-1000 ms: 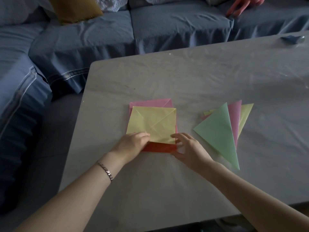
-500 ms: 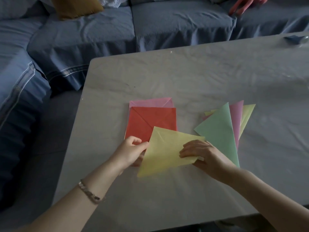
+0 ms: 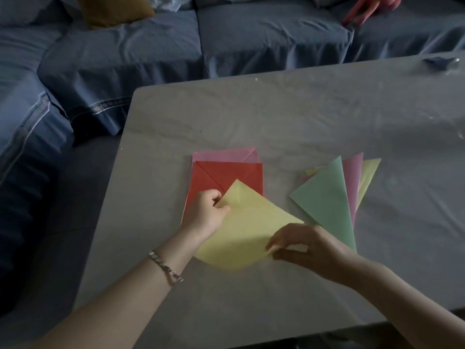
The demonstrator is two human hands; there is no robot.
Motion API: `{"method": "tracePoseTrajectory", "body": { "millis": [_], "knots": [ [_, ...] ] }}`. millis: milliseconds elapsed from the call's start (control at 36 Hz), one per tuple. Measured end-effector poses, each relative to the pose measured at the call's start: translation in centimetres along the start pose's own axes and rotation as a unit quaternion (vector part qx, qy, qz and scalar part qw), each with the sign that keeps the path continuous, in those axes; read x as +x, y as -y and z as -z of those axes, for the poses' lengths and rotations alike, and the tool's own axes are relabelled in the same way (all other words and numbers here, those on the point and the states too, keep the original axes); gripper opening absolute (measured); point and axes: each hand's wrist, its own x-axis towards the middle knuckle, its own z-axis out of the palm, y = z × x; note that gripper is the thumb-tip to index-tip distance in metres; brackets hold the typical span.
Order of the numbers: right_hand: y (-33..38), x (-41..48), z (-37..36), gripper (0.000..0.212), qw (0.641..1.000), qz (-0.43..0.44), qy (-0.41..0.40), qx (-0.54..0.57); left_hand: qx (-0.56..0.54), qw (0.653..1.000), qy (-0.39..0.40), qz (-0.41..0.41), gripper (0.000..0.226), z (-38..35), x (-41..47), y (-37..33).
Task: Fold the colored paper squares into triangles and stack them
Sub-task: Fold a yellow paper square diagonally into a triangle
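Observation:
A yellow paper square (image 3: 247,224) lies turned like a diamond on the table, in front of the pile. My left hand (image 3: 206,214) pinches its left edge near the top corner. My right hand (image 3: 305,249) pinches its near right edge, which curls up a little. Behind it lies the pile of unfolded squares, a red square (image 3: 226,176) on top and a pink square (image 3: 224,155) showing at the far edge. To the right sits the fanned stack of folded triangles: a green triangle (image 3: 327,202) on top, a pink triangle (image 3: 352,177) and a yellow triangle (image 3: 368,172) under it.
The grey table (image 3: 289,117) has its left edge near the pile and its near edge below my arms. A blue sofa (image 3: 176,46) wraps the far and left sides. A small bluish object (image 3: 440,62) lies at the far right. Another person's hand (image 3: 370,6) rests on the sofa.
The yellow square came off the pile toward me and rotated to a diamond, uncovering the red square. Both hands moved with it, and my right hand shifted to its near right edge.

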Motion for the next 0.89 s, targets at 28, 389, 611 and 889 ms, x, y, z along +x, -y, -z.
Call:
{"method": "tracePoseTrajectory", "body": {
  "millis": [28, 389, 611, 889],
  "knots": [
    [0.1, 0.1, 0.1, 0.053, 0.999, -0.016, -0.025, 0.015, -0.002, 1.000, 0.001, -0.012, 0.018, 0.1, -0.2, -0.2],
    [2.4, 3.0, 1.7, 0.008, 0.942, -0.233, -0.195, 0.142, -0.094, 0.977, 0.162, -0.099, 0.021, 1.0, -4.9, -3.5],
    [4.1, 2.7, 1.5, 0.024, 0.928, -0.242, -0.233, 0.161, -0.100, 0.985, 0.036, -0.136, 0.012, 1.7, -6.1, -5.5],
    [6.2, 2.7, 1.7, 0.018, 0.927, -0.227, -0.258, 0.150, -0.085, 0.978, -0.050, -0.183, 0.022, 2.0, -7.4, -6.4]
  ]
}}
